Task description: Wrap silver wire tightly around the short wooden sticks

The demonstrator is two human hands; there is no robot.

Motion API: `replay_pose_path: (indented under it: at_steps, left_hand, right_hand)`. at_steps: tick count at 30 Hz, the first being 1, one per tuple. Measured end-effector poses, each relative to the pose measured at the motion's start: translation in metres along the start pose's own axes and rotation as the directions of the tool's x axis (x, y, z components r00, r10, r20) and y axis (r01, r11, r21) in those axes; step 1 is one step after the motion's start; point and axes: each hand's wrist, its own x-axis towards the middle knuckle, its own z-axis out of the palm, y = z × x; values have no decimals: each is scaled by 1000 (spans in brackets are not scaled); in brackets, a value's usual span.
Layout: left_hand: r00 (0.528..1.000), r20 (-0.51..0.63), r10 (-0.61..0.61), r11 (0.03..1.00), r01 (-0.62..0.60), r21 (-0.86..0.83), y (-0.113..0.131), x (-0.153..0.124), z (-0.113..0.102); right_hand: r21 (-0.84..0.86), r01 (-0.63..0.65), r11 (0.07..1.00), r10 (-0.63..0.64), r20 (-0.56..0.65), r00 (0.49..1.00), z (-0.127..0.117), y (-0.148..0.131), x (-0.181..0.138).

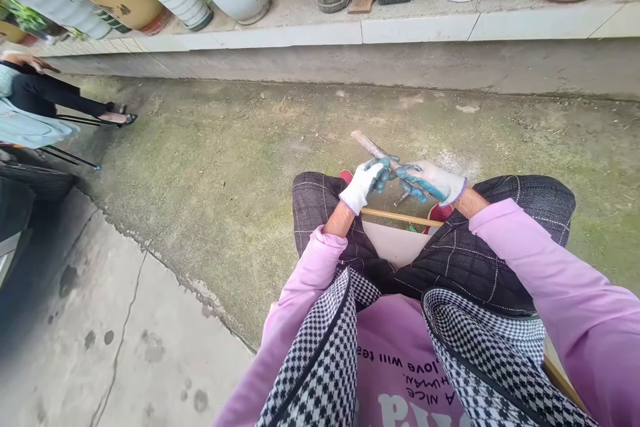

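Note:
My hands wear white gloves with blue-coated fingers. My left hand (367, 181) is closed around a long, slim, rough grey-brown rod (371, 144), whose paler end points up and to the left. My right hand (431, 180) is closed at the rod's nearer end, thumb along it and fingers curled beneath. A small greyish tip (401, 199) pokes out below the right fingers; what it belongs to is hidden. Both hands are in front of my knees, above the ground.
Between my legs are a thin wooden bar (400, 217) and a pale panel (393, 243). Potted plants line a tiled ledge (320, 36) ahead. A seated person (55, 93) is at the left. Whitish powder (453, 161) marks the mossy concrete beyond my right hand.

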Motion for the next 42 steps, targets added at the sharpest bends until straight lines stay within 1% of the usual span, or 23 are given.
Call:
replay_pose_path:
  at_steps: [2, 3, 4, 6, 8, 9, 11, 13, 15, 17, 18, 19, 21, 23, 24, 26, 28, 29, 31, 34, 37, 39, 42]
  left_hand:
    - [999, -29, -31, 998, 32, 52, 0, 2, 3]
    - [998, -38, -43, 995, 47, 86, 0, 2, 5]
    - [998, -43, -49, 991, 54, 121, -1, 2, 6]
    - [998, -46, -44, 980, 52, 190, -4, 2, 9]
    - [998, -57, -24, 963, 39, 265, -9, 1, 9]
    - [998, -60, -14, 950, 32, 310, -12, 2, 7]
    - [999, -46, 27, 905, -5, 426, -16, 4, 2]
    - [993, -4, 118, 810, -94, 579, -19, 7, -6]
    - [975, 64, 213, 660, -192, 726, -21, 11, -13]
    - [962, 126, 243, 540, -242, 806, -23, 15, -17]
    - [959, 150, 238, 521, -257, 814, -24, 17, -18]
    - [959, 172, 224, 536, -269, 800, -26, 20, -18]
    - [966, 196, 169, 648, -259, 716, -28, 24, -17]
    - [965, 248, 84, 792, -216, 571, -28, 27, -18]
    - [955, 294, 45, 851, -191, 489, -27, 28, -19]
    - [915, 402, 23, 926, -171, 336, -23, 28, -24]
    - [887, 461, 36, 955, -167, 246, -20, 27, -28]
    - [890, 455, 29, 960, -152, 235, -20, 26, -28]
    - [916, 400, -14, 962, -97, 256, -21, 24, -25]
    - [950, 303, -77, 964, -7, 266, -22, 22, -11]
    - [963, 243, -119, 964, 54, 261, -18, 19, 4]
    - [973, 186, -135, 960, 82, 269, -12, 16, 11]
    - [989, 91, -113, 957, 83, 279, -5, 12, 15]
  right_hand:
    - [-120, 14, 993, -28, -112, 993, -3, -1, 1]
    - [-243, 12, 970, -55, -170, 984, -4, -3, 2]
    - [-392, -2, 920, -92, -221, 971, -6, -4, 4]
    - [-676, -79, 733, -152, -276, 949, -8, -9, 8]
    - [-845, -174, 505, -138, -279, 950, -11, -13, 12]
    - [-885, -208, 417, -106, -275, 956, -14, -15, 14]
    - [-919, -240, 312, -28, -261, 965, -20, -17, 16]
    - [-929, -242, 282, 19, -247, 969, -29, -15, 16]
    - [-940, -210, 269, 67, -200, 978, -41, -10, 13]
    - [-950, -135, 282, 127, -102, 987, -52, -4, 9]
    - [-950, -90, 299, 152, -46, 987, -58, -1, 5]
    - [-944, -49, 327, 171, 8, 985, -62, 0, 1]
    - [-906, 3, 423, 190, 93, 977, -69, -1, -10]
    - [-819, 17, 574, 205, 164, 965, -71, -8, -22]
    - [-759, 18, 651, 202, 197, 959, -71, -12, -27]
    - [-637, 28, 770, 165, 241, 956, -71, -22, -37]
    - [-524, 55, 850, 93, 251, 964, -71, -29, -43]
    - [-467, 68, 882, 53, 242, 969, -71, -31, -45]
    - [-359, 77, 930, -4, 201, 980, -71, -33, -46]
    - [-256, 50, 965, -14, 140, 990, -66, -32, -42]
    - [-167, 37, 985, -21, 101, 995, -53, -28, -33]
    - [-103, 53, 993, -41, 111, 993, -44, -24, -28]
    - [-93, 67, 993, -47, 201, 978, -35, -19, -24]
